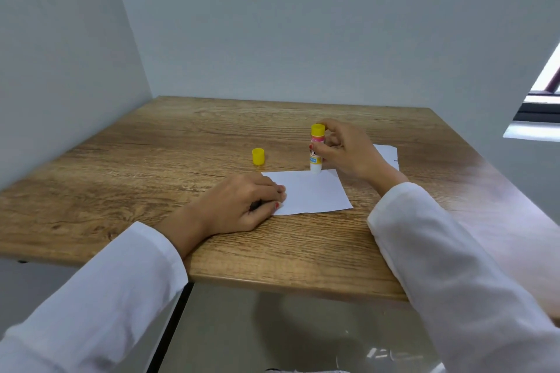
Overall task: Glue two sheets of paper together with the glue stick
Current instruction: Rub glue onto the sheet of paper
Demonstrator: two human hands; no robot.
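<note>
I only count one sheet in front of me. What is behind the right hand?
A second sheet lies on the table behind the right hand, which holds the glue stick. Only its far right corner shows; the hand covers the rest.

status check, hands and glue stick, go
Right hand shut on glue stick, tip down on near sheet. Left hand pinning sheet's left edge. Cap off, standing clear. Second sheet behind right hand.

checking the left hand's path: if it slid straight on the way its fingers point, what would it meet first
Only the sheet of paper that the left hand already presses; farther along, probably the right arm's sleeve, though depth is unclear.
</note>
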